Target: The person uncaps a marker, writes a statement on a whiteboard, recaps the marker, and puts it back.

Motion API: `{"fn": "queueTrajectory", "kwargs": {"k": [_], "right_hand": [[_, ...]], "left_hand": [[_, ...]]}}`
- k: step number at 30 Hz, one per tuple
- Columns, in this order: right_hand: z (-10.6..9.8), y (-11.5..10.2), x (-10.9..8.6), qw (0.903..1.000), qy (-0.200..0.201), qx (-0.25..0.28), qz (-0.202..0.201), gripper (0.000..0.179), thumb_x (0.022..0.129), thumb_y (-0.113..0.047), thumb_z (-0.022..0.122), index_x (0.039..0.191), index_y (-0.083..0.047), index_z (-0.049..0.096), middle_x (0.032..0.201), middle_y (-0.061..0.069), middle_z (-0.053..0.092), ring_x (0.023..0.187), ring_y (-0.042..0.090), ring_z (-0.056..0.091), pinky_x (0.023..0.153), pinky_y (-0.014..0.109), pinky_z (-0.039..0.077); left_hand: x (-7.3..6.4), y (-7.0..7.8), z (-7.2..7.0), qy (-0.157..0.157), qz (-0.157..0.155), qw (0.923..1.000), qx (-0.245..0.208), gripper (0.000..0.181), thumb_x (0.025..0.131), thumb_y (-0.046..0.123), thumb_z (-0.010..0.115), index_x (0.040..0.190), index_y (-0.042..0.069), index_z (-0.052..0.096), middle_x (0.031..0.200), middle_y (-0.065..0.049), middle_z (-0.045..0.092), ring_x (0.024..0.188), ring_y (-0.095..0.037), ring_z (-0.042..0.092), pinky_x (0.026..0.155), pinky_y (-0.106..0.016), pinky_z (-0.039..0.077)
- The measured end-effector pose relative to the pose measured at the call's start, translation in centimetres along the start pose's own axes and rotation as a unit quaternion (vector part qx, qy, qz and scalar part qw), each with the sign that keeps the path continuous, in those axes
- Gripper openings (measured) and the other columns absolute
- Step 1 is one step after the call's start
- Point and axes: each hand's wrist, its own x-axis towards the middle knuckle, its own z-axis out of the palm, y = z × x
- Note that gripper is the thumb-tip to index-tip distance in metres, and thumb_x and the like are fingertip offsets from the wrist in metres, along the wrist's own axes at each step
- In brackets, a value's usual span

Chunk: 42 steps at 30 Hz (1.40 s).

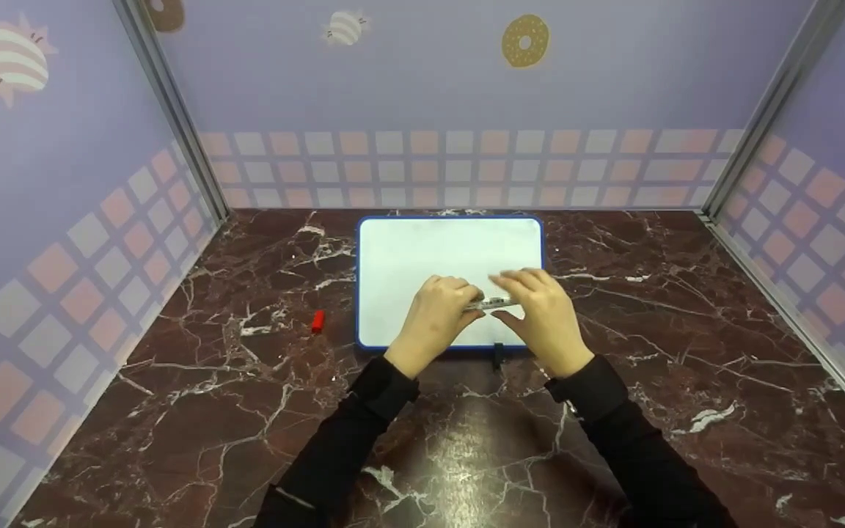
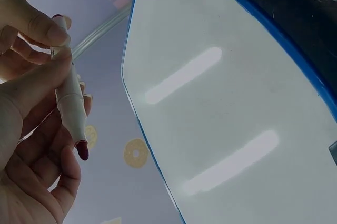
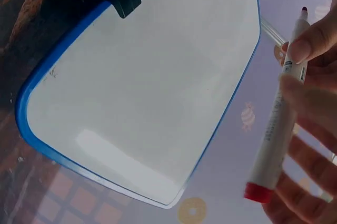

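Note:
A white marker (image 1: pixel 497 302) is held above the whiteboard (image 1: pixel 422 271), its dark red tip (image 2: pixel 81 150) uncovered and its far end red (image 3: pixel 258 192). My left hand (image 1: pixel 433 312) pinches the barrel towards the tip, with the thumb on top. Around the other end of the marker is my right hand (image 1: pixel 546 312), thumb and fingers spread apart; its fingertips are blurred. On the table left of the board lies a small red marker cap (image 1: pixel 317 321).
The whiteboard has a blue frame (image 1: pixel 357 286) and lies on a dark marbled table (image 1: pixel 246 411). A black clip-like piece (image 1: pixel 498 356) sits at its near edge. Patterned lilac walls (image 1: pixel 422 88) enclose the table at the back and both sides.

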Motion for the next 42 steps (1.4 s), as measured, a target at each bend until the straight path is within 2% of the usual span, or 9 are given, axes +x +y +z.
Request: {"fn": "queueTrajectory", "kwargs": {"k": [4,7,16,19,24,27,30,35,42], "right_hand": [[0.2,1.1,-0.2,0.9943,0.017,0.077,0.072,0.074,0.07,-0.019,0.09,0.136,-0.007,0.059,0.129,0.019,0.064,0.111,0.038,0.06,0.099,0.051,0.052],[0.6,1.8,-0.4,0.9782,0.03,0.161,0.128,0.084,0.073,-0.018,0.089,0.145,-0.006,0.048,0.134,0.023,0.059,0.109,0.039,0.062,0.092,0.052,0.056],[2.9,2.5,-1.1,0.8827,0.011,0.403,0.241,0.076,0.084,-0.001,0.077,0.15,-0.003,0.04,0.14,0.023,0.041,0.122,0.03,0.051,0.083,0.032,0.061],[3.5,2.0,-1.2,0.8332,0.014,0.484,0.267,0.065,0.086,0.002,0.073,0.146,-0.002,0.046,0.132,0.021,0.049,0.116,0.021,0.055,0.078,0.023,0.057],[4.2,1.0,-1.5,0.7098,0.042,0.636,0.299,0.05,0.089,0.009,0.066,0.137,0.007,0.053,0.116,0.009,0.064,0.089,0.009,0.062,0.07,0.019,0.052],[4.3,0.4,-1.7,0.6665,0.054,0.674,0.314,0.032,0.09,0.009,0.063,0.122,0.003,0.066,0.1,0.002,0.07,0.081,0.008,0.062,0.069,0.017,0.052],[4.3,0.2,-1.7,0.6594,0.059,0.677,0.322,0.024,0.093,0.008,0.06,0.104,-0.007,0.074,0.088,0.0,0.072,0.078,0.008,0.063,0.07,0.018,0.054],[4.3,0.2,-1.5,0.67,0.065,0.669,0.316,0.027,0.094,0.009,0.057,0.095,-0.011,0.074,0.087,0.0,0.072,0.08,0.009,0.067,0.074,0.02,0.057],[4.2,-0.2,-1.4,0.7039,0.086,0.641,0.294,0.014,0.093,0.009,0.059,0.094,-0.001,0.069,0.082,0.004,0.072,0.073,0.013,0.07,0.071,0.025,0.061]], "left_hand": [[0.1,-0.3,-0.1,0.018,-0.007,0.9998,0.001,0.019,0.08,0.022,0.081,0.094,0.01,0.077,0.087,-0.001,0.075,0.079,-0.016,0.069,0.076,-0.031,0.056],[0.2,-0.4,-0.2,0.038,-0.01,0.9992,-0.005,0.019,0.081,0.022,0.08,0.095,0.01,0.076,0.088,-0.001,0.075,0.081,-0.016,0.069,0.079,-0.032,0.056],[0.2,-0.2,-0.2,0.071,-0.013,0.9969,-0.032,0.019,0.083,0.022,0.079,0.097,0.01,0.076,0.091,-0.001,0.075,0.083,-0.017,0.069,0.083,-0.033,0.056],[0.2,-0.2,-0.2,0.067,-0.02,0.997,-0.034,0.018,0.082,0.021,0.079,0.097,0.01,0.076,0.091,-0.001,0.076,0.084,-0.017,0.069,0.083,-0.033,0.056],[0.3,-0.3,-0.1,0.048,-0.022,0.998,-0.036,0.018,0.082,0.021,0.08,0.096,0.01,0.076,0.09,-0.001,0.076,0.084,-0.016,0.07,0.084,-0.033,0.056],[0.2,-0.5,0.0,0.033,-0.017,0.9985,-0.04,0.018,0.081,0.022,0.08,0.095,0.011,0.077,0.09,-0.001,0.076,0.085,-0.016,0.069,0.085,-0.033,0.056],[0.0,-0.6,0.0,0.025,-0.01,0.9988,-0.041,0.019,0.081,0.023,0.08,0.095,0.012,0.076,0.091,0.0,0.075,0.085,-0.016,0.069,0.085,-0.034,0.056],[0.2,-1.0,-0.4,0.018,-0.001,0.9985,-0.051,0.03,0.081,0.027,0.081,0.107,0.013,0.073,0.093,-0.002,0.075,0.084,-0.017,0.069,0.086,-0.035,0.056],[0.7,-3.3,-3.0,0.028,-0.048,0.9949,-0.085,0.047,0.083,0.043,0.075,0.118,0.012,0.069,0.103,-0.004,0.075,0.094,-0.022,0.07,0.097,-0.041,0.053]]}}
